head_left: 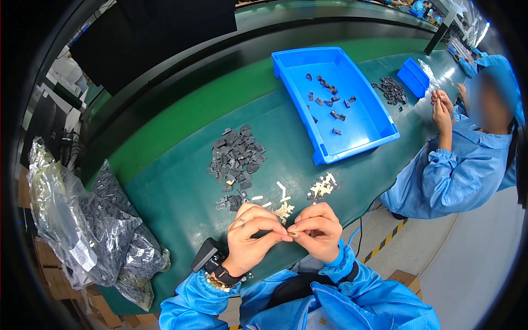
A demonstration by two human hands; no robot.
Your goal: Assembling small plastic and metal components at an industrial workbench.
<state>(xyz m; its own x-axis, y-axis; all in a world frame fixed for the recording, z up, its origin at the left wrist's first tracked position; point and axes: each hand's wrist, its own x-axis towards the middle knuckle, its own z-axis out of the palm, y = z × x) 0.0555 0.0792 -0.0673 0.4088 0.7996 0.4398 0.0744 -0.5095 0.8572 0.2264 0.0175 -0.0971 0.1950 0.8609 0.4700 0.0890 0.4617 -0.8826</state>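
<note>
Both my hands meet fingertip to fingertip over the near edge of the green table. My left hand (250, 237), with a black band and beads at its wrist, is closed in a pinch. My right hand (320, 231) pinches from the other side. A tiny tan-looking piece shows between the fingertips, too small to name. Just beyond the fingers lie cream-coloured small strips (284, 211), with another cluster of cream pieces (324, 186) to the right. Past my left hand is a heap of small dark grey plastic parts (236, 154), and a few looser grey parts (231, 201) lie nearer.
A blue tray (357, 146) holding several small black parts stands beyond my hands. Clear plastic bags (110, 225) full of dark parts lie at the left. On the right sits a co-worker in blue (456, 176), near a small blue bin (413, 77) and a dark heap (391, 91).
</note>
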